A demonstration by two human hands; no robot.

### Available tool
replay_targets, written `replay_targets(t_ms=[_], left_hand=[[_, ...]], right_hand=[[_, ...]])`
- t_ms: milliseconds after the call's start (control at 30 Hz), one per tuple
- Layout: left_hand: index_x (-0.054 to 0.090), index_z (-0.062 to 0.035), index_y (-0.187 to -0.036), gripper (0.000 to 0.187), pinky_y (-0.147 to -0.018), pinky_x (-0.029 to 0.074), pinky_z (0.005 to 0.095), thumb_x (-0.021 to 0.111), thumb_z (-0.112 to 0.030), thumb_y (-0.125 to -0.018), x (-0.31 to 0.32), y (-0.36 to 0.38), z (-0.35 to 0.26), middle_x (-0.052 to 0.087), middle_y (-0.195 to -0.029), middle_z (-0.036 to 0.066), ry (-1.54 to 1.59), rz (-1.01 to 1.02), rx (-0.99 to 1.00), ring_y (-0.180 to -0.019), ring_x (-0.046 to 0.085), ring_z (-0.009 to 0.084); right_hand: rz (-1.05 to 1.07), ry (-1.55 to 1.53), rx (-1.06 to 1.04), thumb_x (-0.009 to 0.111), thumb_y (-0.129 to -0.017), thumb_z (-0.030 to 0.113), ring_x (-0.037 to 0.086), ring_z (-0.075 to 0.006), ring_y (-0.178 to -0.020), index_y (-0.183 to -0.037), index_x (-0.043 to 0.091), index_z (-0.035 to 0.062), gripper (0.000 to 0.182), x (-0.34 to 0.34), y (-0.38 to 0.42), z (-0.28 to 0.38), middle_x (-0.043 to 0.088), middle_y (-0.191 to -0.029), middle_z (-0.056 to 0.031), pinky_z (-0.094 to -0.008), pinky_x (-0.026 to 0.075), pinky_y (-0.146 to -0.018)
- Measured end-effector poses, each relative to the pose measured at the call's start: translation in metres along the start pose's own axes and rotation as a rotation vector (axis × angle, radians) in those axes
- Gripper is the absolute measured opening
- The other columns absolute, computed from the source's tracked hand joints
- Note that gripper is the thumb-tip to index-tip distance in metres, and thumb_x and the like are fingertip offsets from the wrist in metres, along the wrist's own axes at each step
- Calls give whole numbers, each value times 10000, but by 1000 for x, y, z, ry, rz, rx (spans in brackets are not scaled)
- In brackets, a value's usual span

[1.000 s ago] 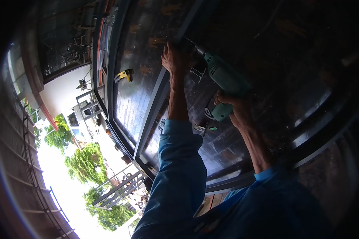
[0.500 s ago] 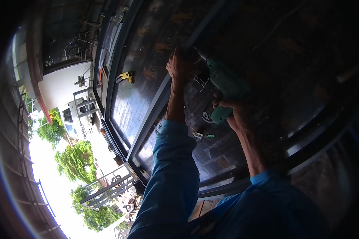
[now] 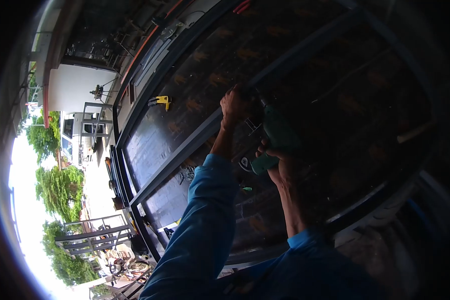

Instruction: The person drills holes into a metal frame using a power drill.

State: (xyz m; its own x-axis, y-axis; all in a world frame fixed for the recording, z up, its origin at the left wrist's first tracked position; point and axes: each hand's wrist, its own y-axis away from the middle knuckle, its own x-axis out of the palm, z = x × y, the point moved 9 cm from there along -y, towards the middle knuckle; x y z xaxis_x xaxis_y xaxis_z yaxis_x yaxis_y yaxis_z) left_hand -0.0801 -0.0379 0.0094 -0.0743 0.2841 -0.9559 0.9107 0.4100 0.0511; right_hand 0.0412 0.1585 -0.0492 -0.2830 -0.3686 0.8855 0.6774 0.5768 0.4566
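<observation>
My left hand [image 3: 233, 107] is closed round a long dark metal bar [image 3: 175, 155] that crosses the frame. In my right hand [image 3: 281, 162] is a green power drill [image 3: 281, 131], gripped by its handle. The drill's nose points at the bar, just right of my left hand. Shadow hides whether its tip touches the metal. Beneath the bar lies a dark, smooth panel [image 3: 205, 82] with faint brown marks. A pile of small metal pieces, perhaps screws [image 3: 187, 173], lies on it near my left sleeve.
A yellow-and-black tool [image 3: 161, 101] rests on the panel at left. Farther off are a wooden handle [image 3: 415, 132] at right and a red item [image 3: 242, 6] at the top. Metal frame edges [image 3: 150, 102] border the panel. A white vehicle [image 3: 72, 135] stands outside.
The view has turned, showing more of the frame at the top and right. Both hands stay on the same things, with the drill still pointed at the bar.
</observation>
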Motion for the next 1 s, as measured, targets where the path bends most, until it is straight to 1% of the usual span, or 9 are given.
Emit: replay_targets(t_ms=[100, 333, 400, 533, 600, 733, 800, 900, 1000], left_hand=[[625, -73, -1076, 413, -770, 510, 466, 684, -325, -755, -10, 3, -4, 678, -982, 166, 19, -60, -2, -930, 647, 365], [622, -88, -1088, 414, -766, 510, 467, 693, -327, -758, -1, -3, 6, 676, -983, 167, -10, -40, -42, -928, 645, 371], [620, -93, -1097, 414, -766, 511, 466, 698, -324, -763, -1, -3, 9, 676, -997, 168, -16, -67, -45, -935, 645, 370], [620, -104, -1123, 423, -771, 511, 466, 701, -317, -766, 4, -3, 11, 675, -1023, 163, -56, -5, -55, -948, 646, 365], [623, -116, -1112, 408, -775, 511, 464, 707, -316, -766, 1, -4, 11, 676, -1025, 151, -62, -70, -50, -949, 647, 361], [623, -121, -1083, 378, -776, 507, 465, 707, -314, -769, -3, 1, 5, 676, -1012, 145, -33, -50, -64, -942, 645, 364], [624, -119, -1060, 365, -772, 503, 467, 707, -323, -769, -5, 1, 1, 678, -995, 140, -35, -25, -76, -938, 644, 368], [623, -116, -1063, 378, -768, 501, 470, 705, -335, -766, -3, -1, 6, 678, -992, 140, -32, -50, -61, -940, 644, 369], [625, -114, -1057, 383, -767, 500, 471, 704, -347, -763, -3, -1, 5, 678, -987, 140, -15, -56, -58, -938, 644, 371]], right_hand=[[26, 7, -12, 617, -680, -83, 623, -221, -826, -1139, 556, 24, 475, -2, -2, -3, 621, -972, -105, -417, 501, -792], [-32, 67, 14, 620, -697, -84, 614, -207, -794, -1111, 562, 21, 430, -9, -4, 0, 621, -934, -92, -421, 497, -804], [7, 7, 35, 625, -708, -78, 608, -204, -781, -1056, 580, 21, 365, -13, -7, -6, 620, -908, -82, -431, 490, -825], [-41, -33, 69, 625, -717, -67, 604, -204, -773, -1003, 591, 18, 301, -22, -8, -14, 616, -888, -75, -439, 483, -842], [-7, -6, 62, 614, -728, -72, 608, -205, -780, -983, 594, 11, 269, -17, -10, -9, 610, -877, -73, -432, 491, -836], [-77, 46, 91, 599, -739, -83, 616, -207, -799, -1020, 578, 3, 295, -9, -14, 1, 611, -887, -78, -418, 501, -830], [33, 51, 39, 592, -747, -91, 623, -208, -816, -1072, 558, 8, 341, 1, -24, -3, 618, -909, -87, -410, 510, -822], [35, 62, 51, 592, -752, -87, 623, -210, -818, -1105, 541, 11, 370, -3, -28, -4, 620, -920, -96, -416, 510, -819], [29, 13, 45, 593, -749, -84, 622, -213, -815, -1098, 544, 6, 364, -2, -26, -4, 619, -919, -98, -416, 511, -815]])
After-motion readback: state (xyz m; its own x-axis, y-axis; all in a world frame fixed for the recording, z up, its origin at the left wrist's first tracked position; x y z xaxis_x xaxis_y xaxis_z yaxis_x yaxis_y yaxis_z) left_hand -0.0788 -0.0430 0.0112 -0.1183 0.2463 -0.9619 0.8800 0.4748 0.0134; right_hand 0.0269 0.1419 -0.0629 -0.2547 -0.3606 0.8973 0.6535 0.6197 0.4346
